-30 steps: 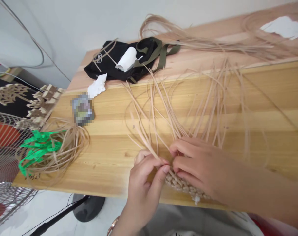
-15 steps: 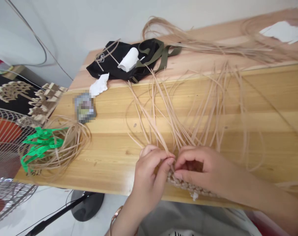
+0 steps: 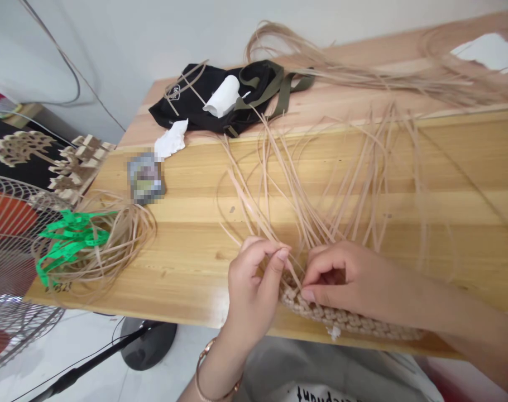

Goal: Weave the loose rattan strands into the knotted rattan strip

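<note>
A woven piece of tan strips lies along the table's near edge, with many long loose strands fanning away from it across the wood. My left hand pinches one tan strip between thumb and index finger, just above the weave's left end. Close beside it, my right hand has thumb and fingers closed at the foot of that strip, where it meets the woven edge. The right hand covers part of the weave.
Left on the table sits a coil of strips with a green tape. Farther back are a black bag, a white roll, crumpled paper and a strip bundle. A wire fan cage stands at the left edge.
My left hand has drawn slightly up and left from my right hand, so a length of strip now shows between them. More of the woven piece is visible below my right hand.
</note>
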A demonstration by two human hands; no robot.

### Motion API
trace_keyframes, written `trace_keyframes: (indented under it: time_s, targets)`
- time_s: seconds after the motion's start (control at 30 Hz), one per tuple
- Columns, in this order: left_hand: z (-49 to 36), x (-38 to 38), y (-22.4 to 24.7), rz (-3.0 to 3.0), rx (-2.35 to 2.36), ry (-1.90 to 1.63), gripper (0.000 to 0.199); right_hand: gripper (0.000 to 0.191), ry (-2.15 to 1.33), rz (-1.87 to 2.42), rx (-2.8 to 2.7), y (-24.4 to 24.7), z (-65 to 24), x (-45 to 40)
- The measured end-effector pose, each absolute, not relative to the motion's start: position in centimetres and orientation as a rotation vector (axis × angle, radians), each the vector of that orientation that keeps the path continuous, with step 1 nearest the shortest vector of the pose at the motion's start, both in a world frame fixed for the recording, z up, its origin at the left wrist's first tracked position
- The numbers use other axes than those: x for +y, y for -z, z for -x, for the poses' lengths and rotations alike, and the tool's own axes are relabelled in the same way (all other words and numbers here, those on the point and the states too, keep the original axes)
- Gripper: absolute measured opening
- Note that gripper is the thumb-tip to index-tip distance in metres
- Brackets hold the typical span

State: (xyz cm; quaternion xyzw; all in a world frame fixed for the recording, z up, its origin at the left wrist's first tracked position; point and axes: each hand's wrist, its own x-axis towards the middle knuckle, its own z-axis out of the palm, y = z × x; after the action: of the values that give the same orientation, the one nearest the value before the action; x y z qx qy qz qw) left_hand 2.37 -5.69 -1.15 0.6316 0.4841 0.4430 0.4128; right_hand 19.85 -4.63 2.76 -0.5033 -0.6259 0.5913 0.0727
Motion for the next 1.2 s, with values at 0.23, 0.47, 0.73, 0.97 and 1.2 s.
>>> trace_keyframes:
  time_s: [0.23, 0.47, 0.73, 0.97, 1.2]
  targets:
    - [-2.1, -5.5, 1.3, -1.625, 1.134, -1.076, 0.008, 0.013, -1.806, 1.496, -1.811, -2.8, -19.4, -4.4]
    - [-2.5, -5.4, 1.5, -1.542, 1.224, -1.124, 0.011, 0.015, -1.724, 1.497, -1.936, -2.9, -19.5, -4.2]
    - [-2.5, -5.1, 1.9, -1.415, 1.262, -1.141, 0.015, 0.017, -1.701, 1.530, -1.988, -2.8, -19.4, -4.5]
    - [-1.9, -4.7, 1.4, -1.531, 1.234, -1.097, 0.009, 0.021, -1.816, 1.457, -1.999, -3.0, -19.8, -4.4]
    - [-0.7, -5.3, 0.8, -1.702, 1.254, -0.978, 0.013, 0.005, -1.897, 1.494, -2.078, -3.7, -20.3, -4.5]
